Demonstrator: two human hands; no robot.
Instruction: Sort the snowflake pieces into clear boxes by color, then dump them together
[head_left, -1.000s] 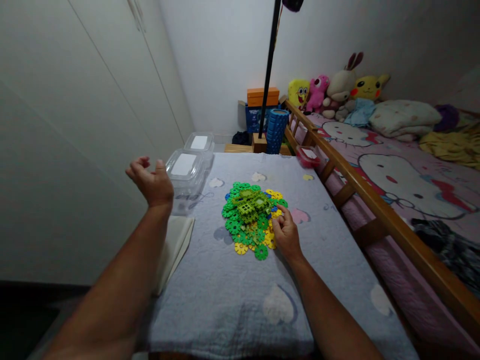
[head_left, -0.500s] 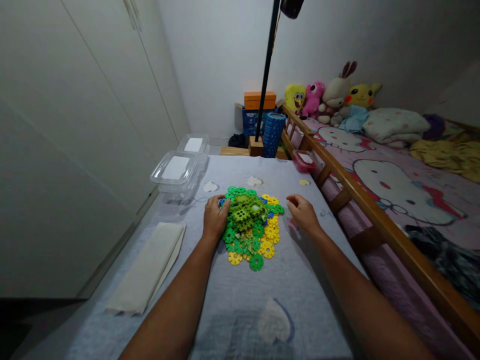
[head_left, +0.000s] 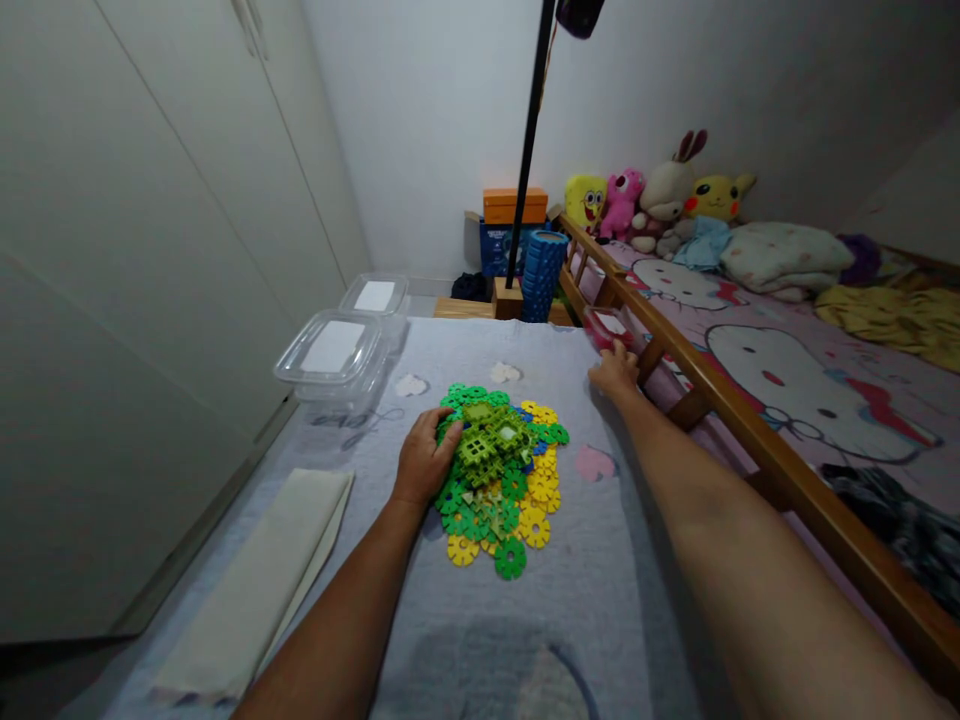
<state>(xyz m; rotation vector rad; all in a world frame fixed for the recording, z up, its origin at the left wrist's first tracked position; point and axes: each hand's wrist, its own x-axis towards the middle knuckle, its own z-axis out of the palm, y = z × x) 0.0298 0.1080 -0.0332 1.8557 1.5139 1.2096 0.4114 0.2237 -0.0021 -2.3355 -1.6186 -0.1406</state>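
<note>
A pile of notched plastic discs (head_left: 541, 487), green, yellow and blue, lies mid-table, with square lime-green lattice blocks (head_left: 480, 450) heaped on top. Against the pile's left edge rests my left hand (head_left: 426, 455), its fingers loosely curved and thumb apart, touching the pieces without lifting any. My right hand (head_left: 616, 374) is stretched to the far right of the table. Its fingers are apart at the near side of a red lidded container (head_left: 604, 328) with a white label; whether they touch it I cannot tell.
Two clear lidded boxes with white labels, a nearer one (head_left: 330, 350) and a farther one (head_left: 375, 296), stand at the left. A folded cream cloth (head_left: 259, 585) lies near left. The wooden bed rail (head_left: 720, 440) borders the right; a black pole (head_left: 529, 150) rises behind.
My right hand has moved forward from beside the pile to the red container, and its fingers have spread. My left hand stays at the pile. The view has shifted slightly.
</note>
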